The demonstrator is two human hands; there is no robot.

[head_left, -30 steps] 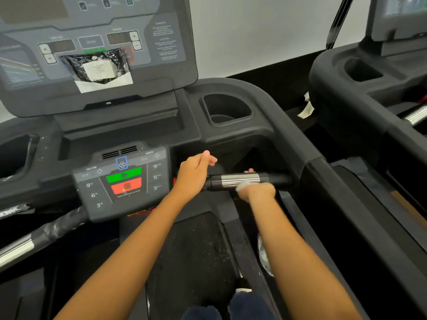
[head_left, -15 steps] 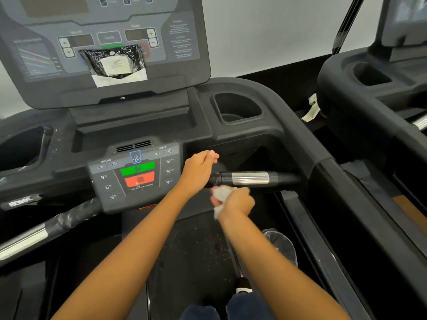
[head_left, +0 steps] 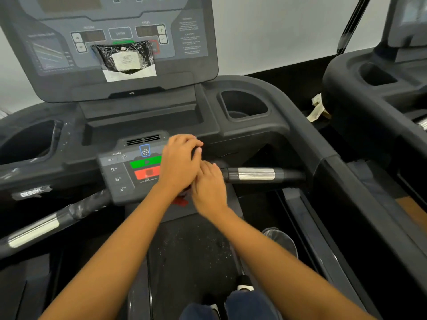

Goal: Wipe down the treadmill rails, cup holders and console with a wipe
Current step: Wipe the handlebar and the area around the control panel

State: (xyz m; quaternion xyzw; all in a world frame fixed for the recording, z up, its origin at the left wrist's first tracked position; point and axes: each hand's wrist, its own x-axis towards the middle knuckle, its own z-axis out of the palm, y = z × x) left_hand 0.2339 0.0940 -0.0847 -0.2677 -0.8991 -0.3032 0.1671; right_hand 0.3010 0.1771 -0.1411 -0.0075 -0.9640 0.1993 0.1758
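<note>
At control panel (head_left: 131,172) | 2 hands: left hand (head_left: 179,162), right hand (head_left: 208,188) overlapping | fingers curled, wipe possibly hidden.

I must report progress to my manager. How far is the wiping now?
Nothing looks finished for certain. In hand: both hands, left and right, meet over the keypad beside the right grip; the wipe is hidden. Likely left: the cup holders, the console and the left rail.

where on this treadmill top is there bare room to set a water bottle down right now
The right cup holder looks bare, and so does the long tray between the upright console and the keypad. The keypad's right side is crowded: left hand and right hand overlap there.
</note>
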